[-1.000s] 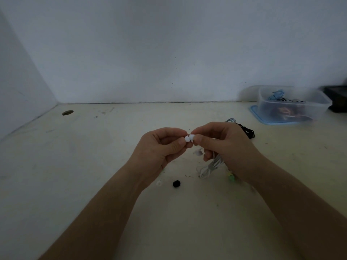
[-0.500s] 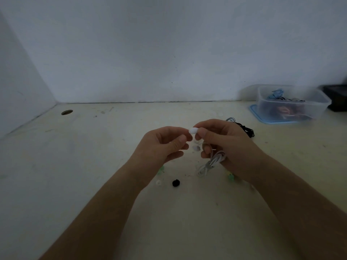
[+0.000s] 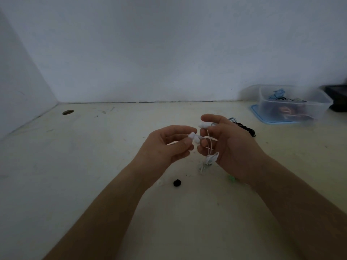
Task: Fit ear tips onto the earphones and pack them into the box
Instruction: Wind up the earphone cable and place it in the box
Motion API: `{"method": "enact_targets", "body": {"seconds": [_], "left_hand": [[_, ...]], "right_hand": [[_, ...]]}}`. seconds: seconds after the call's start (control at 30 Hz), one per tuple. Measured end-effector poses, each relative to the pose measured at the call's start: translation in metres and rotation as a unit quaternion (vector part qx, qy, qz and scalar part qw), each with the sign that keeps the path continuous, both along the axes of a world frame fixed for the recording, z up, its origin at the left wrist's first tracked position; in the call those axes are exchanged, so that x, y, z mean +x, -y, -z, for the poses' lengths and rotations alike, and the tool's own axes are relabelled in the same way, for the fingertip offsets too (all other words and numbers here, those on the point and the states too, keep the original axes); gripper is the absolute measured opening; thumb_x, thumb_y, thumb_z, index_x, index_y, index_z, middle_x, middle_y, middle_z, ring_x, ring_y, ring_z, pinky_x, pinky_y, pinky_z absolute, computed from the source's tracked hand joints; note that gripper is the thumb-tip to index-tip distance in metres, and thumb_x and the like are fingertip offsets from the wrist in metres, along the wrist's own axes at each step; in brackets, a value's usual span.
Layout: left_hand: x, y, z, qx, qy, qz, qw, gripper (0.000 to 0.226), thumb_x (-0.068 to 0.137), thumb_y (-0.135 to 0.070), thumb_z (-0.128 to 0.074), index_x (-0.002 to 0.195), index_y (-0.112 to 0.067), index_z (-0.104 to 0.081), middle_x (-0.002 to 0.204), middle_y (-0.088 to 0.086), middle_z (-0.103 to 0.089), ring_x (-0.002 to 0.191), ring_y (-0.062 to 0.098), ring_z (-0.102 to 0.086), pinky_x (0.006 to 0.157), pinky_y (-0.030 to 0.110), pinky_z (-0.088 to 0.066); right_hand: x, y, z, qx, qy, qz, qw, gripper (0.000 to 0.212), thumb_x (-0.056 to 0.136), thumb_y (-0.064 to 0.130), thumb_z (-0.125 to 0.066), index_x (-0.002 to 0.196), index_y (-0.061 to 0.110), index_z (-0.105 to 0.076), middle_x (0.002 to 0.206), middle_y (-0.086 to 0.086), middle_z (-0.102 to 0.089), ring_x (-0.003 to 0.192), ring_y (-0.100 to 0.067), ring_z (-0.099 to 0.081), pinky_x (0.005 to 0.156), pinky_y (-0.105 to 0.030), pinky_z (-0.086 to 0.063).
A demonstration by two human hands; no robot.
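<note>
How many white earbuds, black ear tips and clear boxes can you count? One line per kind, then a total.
White earbuds: 2
Black ear tips: 1
Clear boxes: 1
Total: 4

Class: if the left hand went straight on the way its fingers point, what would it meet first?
Probably the right hand, across a small gap: the left hand, pinching a white earbud, points at its fingers. Depth is unclear; the white cable may come first.
</note>
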State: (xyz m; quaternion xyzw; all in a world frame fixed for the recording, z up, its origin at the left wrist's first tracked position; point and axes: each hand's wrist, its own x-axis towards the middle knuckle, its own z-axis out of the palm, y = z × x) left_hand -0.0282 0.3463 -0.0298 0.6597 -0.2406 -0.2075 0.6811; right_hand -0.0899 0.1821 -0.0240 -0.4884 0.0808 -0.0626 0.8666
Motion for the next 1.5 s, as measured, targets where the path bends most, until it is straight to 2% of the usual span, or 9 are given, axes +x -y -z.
{"method": "enact_targets", "body": {"seconds": [0.1,0.3,0.6,0.67,0.73,0.97,1.3,1.4,1.5], "left_hand": [[0.002,0.001,0.0,-0.023,-0.001,-0.018,1.0,0.02,0.087,-0.009,-0.069,0.106,-0.015,-0.074,0.089,0.005,-0.074,0.084,0.016,-0.07,0.078,0.023,-0.054],[0.004,-0.002,-0.004,-0.027,0.022,-0.068,0.997,0.023,0.08,-0.007,-0.074,0.103,-0.009,-0.072,0.09,0.011,-0.077,0.085,0.023,-0.075,0.075,0.023,-0.057],[0.012,-0.004,-0.01,0.035,0.107,-0.094,0.989,0.013,0.085,-0.008,-0.073,0.098,-0.01,-0.074,0.083,0.006,-0.077,0.078,0.019,-0.075,0.069,0.022,-0.058],[0.029,-0.008,-0.002,0.107,0.194,-0.155,0.963,0.01,0.088,-0.013,-0.071,0.095,-0.018,-0.076,0.08,-0.005,-0.077,0.073,0.009,-0.072,0.067,0.017,-0.054],[0.047,-0.013,0.009,0.221,0.282,-0.205,0.911,0.011,0.087,-0.02,-0.072,0.088,-0.031,-0.076,0.077,-0.017,-0.073,0.07,0.0,-0.067,0.066,0.009,-0.045],[0.064,-0.008,0.026,0.388,0.327,-0.135,0.851,0.013,0.092,-0.027,-0.066,0.096,-0.036,-0.074,0.093,-0.02,-0.065,0.077,-0.002,-0.056,0.073,0.018,-0.042],[0.063,-0.007,0.027,0.365,0.301,-0.14,0.87,0.015,0.085,-0.021,-0.073,0.079,-0.034,-0.068,0.08,-0.02,-0.063,0.074,-0.004,-0.058,0.058,0.003,-0.036],[0.057,-0.008,0.019,0.272,0.273,-0.164,0.908,0.008,0.084,-0.02,-0.076,0.084,-0.027,-0.072,0.081,-0.016,-0.07,0.077,-0.004,-0.064,0.066,0.002,-0.044],[0.041,-0.008,0.007,0.129,0.189,-0.146,0.962,0.012,0.081,-0.014,-0.08,0.09,-0.02,-0.075,0.083,-0.007,-0.076,0.079,0.003,-0.07,0.072,0.012,-0.053]], "right_hand": [[-0.001,-0.002,0.0,-0.036,0.005,-0.021,0.999,0.034,0.09,-0.004,-0.043,0.108,0.009,-0.069,0.077,-0.007,-0.051,0.055,-0.014,-0.048,0.054,-0.03,-0.045],[-0.001,-0.007,0.005,-0.135,0.034,-0.042,0.989,0.009,0.087,0.007,-0.068,0.09,0.01,-0.06,0.076,-0.009,-0.048,0.054,-0.013,-0.045,0.049,-0.025,-0.042],[-0.001,-0.005,0.007,-0.209,0.043,-0.004,0.977,0.009,0.092,0.002,-0.064,0.1,0.004,-0.068,0.075,-0.01,-0.064,0.052,-0.013,-0.047,0.05,-0.024,-0.046],[0.0,-0.003,0.007,-0.202,0.025,0.016,0.979,0.008,0.091,0.002,-0.065,0.098,0.004,-0.069,0.074,-0.009,-0.066,0.051,-0.013,-0.049,0.049,-0.024,-0.047],[0.001,-0.001,0.008,-0.192,0.011,0.032,0.981,0.007,0.09,0.003,-0.068,0.097,0.005,-0.069,0.075,-0.01,-0.068,0.051,-0.014,-0.05,0.048,-0.024,-0.047],[0.004,0.002,0.012,-0.177,-0.014,0.058,0.982,0.011,0.088,0.005,-0.07,0.099,0.004,-0.068,0.08,-0.012,-0.073,0.054,-0.014,-0.059,0.05,-0.024,-0.051],[0.001,0.001,0.014,-0.196,-0.037,0.026,0.98,0.013,0.09,0.006,-0.069,0.102,0.004,-0.069,0.083,-0.013,-0.074,0.059,-0.012,-0.062,0.056,-0.024,-0.055],[0.0,0.001,0.012,-0.2,-0.028,0.012,0.979,0.013,0.089,0.005,-0.068,0.102,0.005,-0.069,0.085,-0.013,-0.075,0.061,-0.012,-0.063,0.058,-0.023,-0.056],[-0.002,0.001,0.008,-0.2,0.0,-0.001,0.98,0.016,0.084,0.009,-0.072,0.099,0.005,-0.071,0.086,-0.015,-0.075,0.059,-0.013,-0.062,0.058,-0.024,-0.056]]}}
